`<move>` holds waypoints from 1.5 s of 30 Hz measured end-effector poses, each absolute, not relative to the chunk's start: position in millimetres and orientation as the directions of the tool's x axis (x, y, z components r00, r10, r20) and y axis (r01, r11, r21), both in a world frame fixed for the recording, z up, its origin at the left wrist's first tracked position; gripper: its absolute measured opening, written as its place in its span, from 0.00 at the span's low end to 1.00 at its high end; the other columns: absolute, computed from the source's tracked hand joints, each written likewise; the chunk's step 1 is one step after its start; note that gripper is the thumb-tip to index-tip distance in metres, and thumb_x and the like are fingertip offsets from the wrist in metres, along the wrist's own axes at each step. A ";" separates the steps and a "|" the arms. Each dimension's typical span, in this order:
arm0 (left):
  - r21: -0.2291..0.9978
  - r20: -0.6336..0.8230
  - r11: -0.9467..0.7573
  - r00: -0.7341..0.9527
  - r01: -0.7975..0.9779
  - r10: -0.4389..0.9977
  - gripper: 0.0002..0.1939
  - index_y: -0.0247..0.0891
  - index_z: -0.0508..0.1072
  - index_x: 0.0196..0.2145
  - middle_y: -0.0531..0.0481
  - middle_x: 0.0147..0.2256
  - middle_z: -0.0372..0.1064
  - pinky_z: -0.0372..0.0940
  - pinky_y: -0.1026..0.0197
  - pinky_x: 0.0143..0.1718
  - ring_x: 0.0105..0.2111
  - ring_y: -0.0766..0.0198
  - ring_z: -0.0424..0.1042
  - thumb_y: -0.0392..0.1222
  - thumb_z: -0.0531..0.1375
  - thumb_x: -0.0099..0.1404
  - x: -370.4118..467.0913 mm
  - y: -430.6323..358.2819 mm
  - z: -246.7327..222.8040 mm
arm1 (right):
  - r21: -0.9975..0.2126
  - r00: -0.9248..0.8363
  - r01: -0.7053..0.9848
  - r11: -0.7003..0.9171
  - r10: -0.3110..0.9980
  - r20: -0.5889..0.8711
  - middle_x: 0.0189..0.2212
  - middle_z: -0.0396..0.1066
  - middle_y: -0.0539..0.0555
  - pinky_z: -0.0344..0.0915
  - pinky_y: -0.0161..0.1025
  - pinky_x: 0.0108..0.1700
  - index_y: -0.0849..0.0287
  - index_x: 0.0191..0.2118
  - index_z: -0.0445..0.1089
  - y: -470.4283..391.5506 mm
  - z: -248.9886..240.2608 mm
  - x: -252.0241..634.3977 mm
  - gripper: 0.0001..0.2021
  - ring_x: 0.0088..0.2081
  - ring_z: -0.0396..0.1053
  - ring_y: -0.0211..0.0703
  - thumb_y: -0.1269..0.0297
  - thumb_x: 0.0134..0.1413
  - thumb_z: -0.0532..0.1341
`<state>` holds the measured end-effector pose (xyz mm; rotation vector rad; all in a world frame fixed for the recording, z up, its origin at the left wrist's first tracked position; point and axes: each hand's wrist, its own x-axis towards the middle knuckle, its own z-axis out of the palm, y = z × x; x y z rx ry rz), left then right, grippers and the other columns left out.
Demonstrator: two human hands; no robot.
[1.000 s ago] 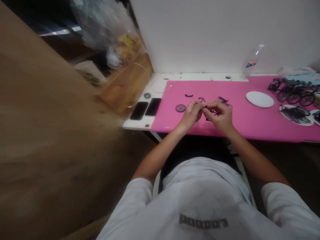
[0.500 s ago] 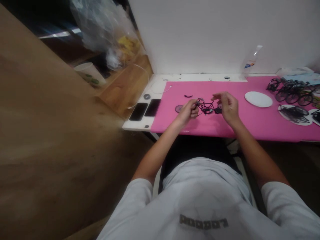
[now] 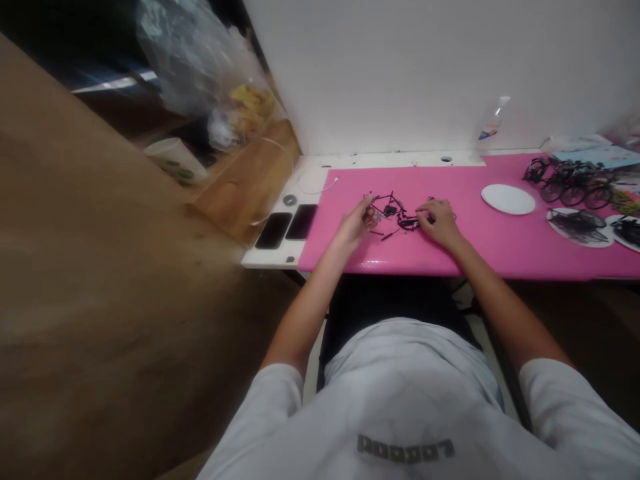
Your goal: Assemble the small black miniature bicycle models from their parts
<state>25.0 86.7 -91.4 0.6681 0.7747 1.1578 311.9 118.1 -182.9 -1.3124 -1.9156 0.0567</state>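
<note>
My left hand (image 3: 357,219) is closed on a small black model bicycle frame (image 3: 384,207), which it holds tilted just above the pink mat. Right of that, my right hand (image 3: 441,222) is down at the mat with its fingers bent together over a cluster of small black parts (image 3: 409,223). Whatever lies between those fingertips is too small and blurred to name. A thin black rod-like piece (image 3: 390,235) lies in front of the frame, between the hands.
Right of my hands, a white plate (image 3: 508,199) rests on the pink mat (image 3: 350,257). Farther right stand several black model bicycles (image 3: 570,183) and a plate of dark parts (image 3: 580,227). Two phones (image 3: 273,231) lie at left; a clear bottle (image 3: 493,121) stands by the wall.
The bicycle frame has turned in my left hand. My right hand has come away from the frame's right end and lowered to the small parts on the mat. The view has shifted slightly.
</note>
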 end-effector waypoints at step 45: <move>0.713 -0.182 0.221 0.130 -0.665 0.975 0.21 0.44 0.69 0.58 0.41 0.64 0.78 0.70 0.61 0.55 0.67 0.57 0.76 0.25 0.61 0.73 4.7 106.6 -107.3 | -0.426 -0.297 0.741 0.520 0.822 0.486 0.52 0.78 0.62 0.59 0.67 0.69 0.54 0.40 0.82 124.5 -209.6 313.8 0.12 0.58 0.68 0.64 0.71 0.52 0.64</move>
